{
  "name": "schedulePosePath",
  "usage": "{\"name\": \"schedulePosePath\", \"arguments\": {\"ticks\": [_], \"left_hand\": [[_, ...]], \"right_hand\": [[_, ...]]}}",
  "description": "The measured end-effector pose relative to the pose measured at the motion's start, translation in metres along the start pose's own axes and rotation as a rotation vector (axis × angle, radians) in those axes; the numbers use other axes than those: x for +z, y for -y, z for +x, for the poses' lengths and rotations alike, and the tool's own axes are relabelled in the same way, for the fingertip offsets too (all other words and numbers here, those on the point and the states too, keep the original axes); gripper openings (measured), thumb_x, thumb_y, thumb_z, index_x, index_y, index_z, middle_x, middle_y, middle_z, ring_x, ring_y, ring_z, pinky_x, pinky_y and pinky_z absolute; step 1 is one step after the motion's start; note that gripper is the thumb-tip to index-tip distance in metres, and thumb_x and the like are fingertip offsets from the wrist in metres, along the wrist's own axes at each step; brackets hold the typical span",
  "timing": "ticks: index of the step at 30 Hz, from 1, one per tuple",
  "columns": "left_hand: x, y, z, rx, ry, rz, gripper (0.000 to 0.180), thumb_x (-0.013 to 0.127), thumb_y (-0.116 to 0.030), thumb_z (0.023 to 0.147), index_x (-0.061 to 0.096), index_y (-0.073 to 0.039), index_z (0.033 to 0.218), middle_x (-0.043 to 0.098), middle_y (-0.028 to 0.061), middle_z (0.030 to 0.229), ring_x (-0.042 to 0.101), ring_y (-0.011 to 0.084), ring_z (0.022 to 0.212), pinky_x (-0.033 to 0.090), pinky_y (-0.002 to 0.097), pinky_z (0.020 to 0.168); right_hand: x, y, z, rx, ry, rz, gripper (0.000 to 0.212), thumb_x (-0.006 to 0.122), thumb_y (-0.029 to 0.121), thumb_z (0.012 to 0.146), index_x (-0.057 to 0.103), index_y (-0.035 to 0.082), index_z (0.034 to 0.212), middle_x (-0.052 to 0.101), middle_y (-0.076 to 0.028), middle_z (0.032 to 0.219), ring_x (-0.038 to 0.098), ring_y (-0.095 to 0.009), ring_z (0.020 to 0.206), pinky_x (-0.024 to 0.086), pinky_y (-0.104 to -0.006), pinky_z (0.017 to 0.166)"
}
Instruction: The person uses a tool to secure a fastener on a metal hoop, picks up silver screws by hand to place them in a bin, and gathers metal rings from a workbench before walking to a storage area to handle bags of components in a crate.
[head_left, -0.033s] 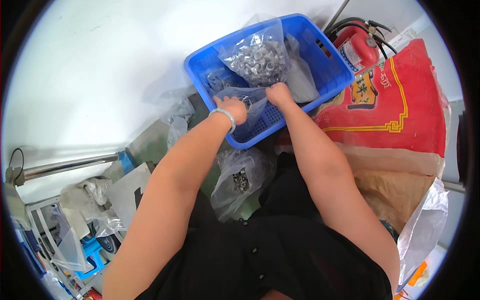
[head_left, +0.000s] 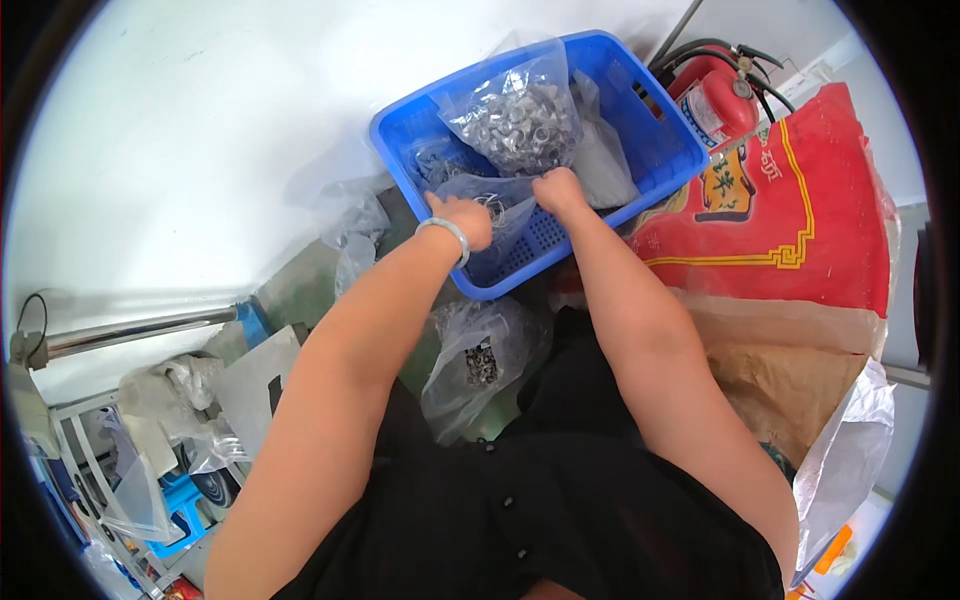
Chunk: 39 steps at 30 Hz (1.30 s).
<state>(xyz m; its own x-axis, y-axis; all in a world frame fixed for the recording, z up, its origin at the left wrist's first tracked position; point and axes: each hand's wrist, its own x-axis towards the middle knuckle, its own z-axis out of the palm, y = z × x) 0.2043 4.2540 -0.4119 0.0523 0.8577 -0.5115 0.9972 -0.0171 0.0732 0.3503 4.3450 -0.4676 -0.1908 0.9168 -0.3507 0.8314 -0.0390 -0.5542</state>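
Note:
In front of me stands a blue plastic basket (head_left: 640, 185) with slotted floor and walls. Inside its near part, a clear plastic bag (head_left: 516, 214) with thin shiny metal pieces is stretched between my hands. My left hand (head_left: 464, 222), a pale bangle at its wrist, grips the bag's left side; its fingertips are partly hidden. At the bag's right upper edge, my right hand (head_left: 560, 190) is closed in a pinch. Beyond them lies a bigger clear bag of silvery ring-like parts (head_left: 525, 128). A whitish bag (head_left: 604, 160) rests to its right, and small dark pieces in plastic (head_left: 438, 163) to its left.
On the floor below the basket is another clear bag (head_left: 482, 365) with small metal parts. Red fire extinguishers (head_left: 725, 105) stand at the back right, beside a large red sack (head_left: 800, 200). Crumpled plastic (head_left: 358, 228), a metal rack (head_left: 95, 470) and a blue stool (head_left: 182, 515) are on the left.

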Motion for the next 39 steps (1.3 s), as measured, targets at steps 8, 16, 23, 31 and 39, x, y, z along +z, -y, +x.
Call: {"name": "schedulePosePath", "arguments": {"ticks": [8, 16, 23, 31, 39], "left_hand": [[-0.002, 0.023, -0.006, 0.049, -0.082, 0.004, 0.018, 0.054, -0.008, 0.068, 0.065, -0.006, 0.082, 0.063, 0.0139, 0.091, 0.057, 0.03, 0.094, 0.025, 0.0544, 0.093], [-0.004, 0.045, -0.058, 0.257, -0.465, -0.043, 0.017, 0.053, -0.005, 0.069, 0.061, -0.009, 0.083, 0.057, 0.0079, 0.09, 0.049, 0.0254, 0.103, 0.026, 0.054, 0.093], [0.025, 0.042, -0.179, 0.261, -0.629, -0.638, 0.028, 0.061, -0.011, 0.07, 0.056, -0.006, 0.097, 0.053, 0.0117, 0.104, 0.048, 0.0292, 0.103, 0.033, 0.0456, 0.089], [0.038, 0.064, -0.192, 0.201, -0.432, -0.78, 0.028, 0.06, -0.015, 0.073, 0.056, -0.001, 0.097, 0.056, 0.0171, 0.097, 0.053, 0.0341, 0.09, 0.044, 0.0375, 0.077], [0.044, 0.076, -0.212, 0.046, -0.303, -0.95, 0.031, 0.06, -0.017, 0.076, 0.055, -0.002, 0.103, 0.055, 0.0162, 0.1, 0.053, 0.0321, 0.094, 0.043, 0.0354, 0.08]], "right_hand": [[-0.005, 0.016, -0.006, -0.023, 0.036, -0.192, 0.03, 0.05, 0.021, 0.07, 0.063, -0.002, 0.084, 0.059, -0.024, 0.093, 0.056, -0.037, 0.091, 0.044, -0.039, 0.08], [-0.039, 0.063, 0.002, -0.161, 0.053, -0.52, 0.024, 0.049, 0.015, 0.072, 0.063, 0.001, 0.086, 0.06, -0.019, 0.093, 0.058, -0.033, 0.09, 0.046, -0.0393, 0.077], [-0.093, 0.134, 0.063, -0.775, -0.32, -0.671, 0.019, 0.048, 0.006, 0.073, 0.059, 0.003, 0.087, 0.058, -0.017, 0.092, 0.056, -0.032, 0.086, 0.045, -0.0397, 0.077], [-0.08, 0.101, 0.09, -0.325, 0.187, -0.882, 0.043, 0.059, 0.012, 0.071, 0.051, 0.001, 0.111, 0.056, -0.02, 0.103, 0.056, -0.036, 0.09, 0.046, -0.0422, 0.078], [-0.037, 0.073, 0.114, -0.471, 0.052, -1.026, 0.028, 0.046, 0.014, 0.079, 0.057, 0.013, 0.105, 0.05, -0.016, 0.114, 0.05, -0.037, 0.102, 0.041, -0.0419, 0.086]]}}
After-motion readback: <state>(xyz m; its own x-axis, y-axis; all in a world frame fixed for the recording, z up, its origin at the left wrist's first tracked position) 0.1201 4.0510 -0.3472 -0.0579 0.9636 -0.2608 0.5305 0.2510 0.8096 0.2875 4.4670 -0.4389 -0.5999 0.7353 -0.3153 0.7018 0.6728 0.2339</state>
